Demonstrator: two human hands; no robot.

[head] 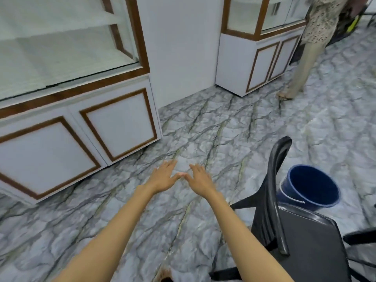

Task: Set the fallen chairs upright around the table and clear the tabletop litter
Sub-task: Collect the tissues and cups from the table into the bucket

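The left hand (162,176) and right hand (200,178) hover empty with fingers straight and thumbs touching. To the right, a black padded chair (303,237) appears upright beside a blue plastic bucket (293,197). No desk or litter shows, so I cannot judge what remains.

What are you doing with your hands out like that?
Nothing is being held. The left hand and right hand are stretched out open above the floor, thumbs touching. A black chair sits on the right beside a blue bucket, untouched. Another person stands by the cabinet.
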